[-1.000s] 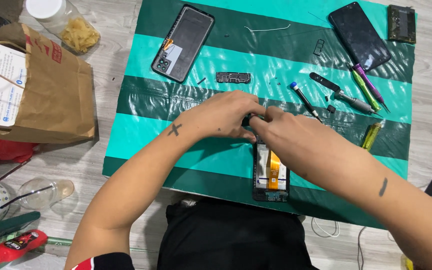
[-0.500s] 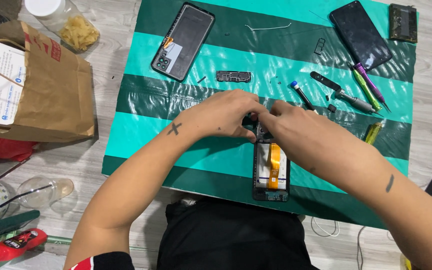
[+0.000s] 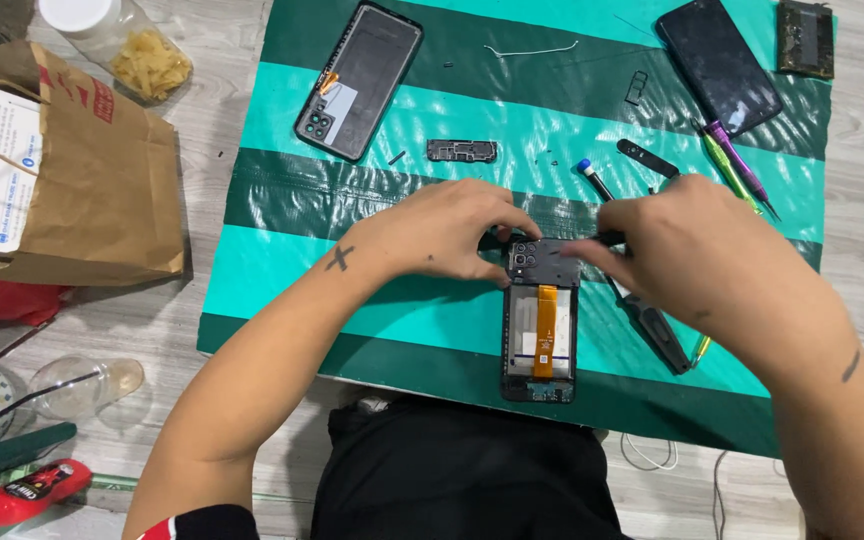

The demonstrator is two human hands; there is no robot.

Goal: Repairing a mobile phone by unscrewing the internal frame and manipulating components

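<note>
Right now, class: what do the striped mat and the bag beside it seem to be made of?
Striped mat: probably plastic sheeting, glossy, with shiny ripples and creases across its green bands.
Bag: brown kraft paper, matte, with sharp folds and a cord handle.

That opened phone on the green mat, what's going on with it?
A person is working on an opened phone lying on a green striped mat, its back off and an orange ribbon cable showing. The left hand and right hand both pinch its black top cover. A separate back cover, another phone and small tools lie nearby.
</note>
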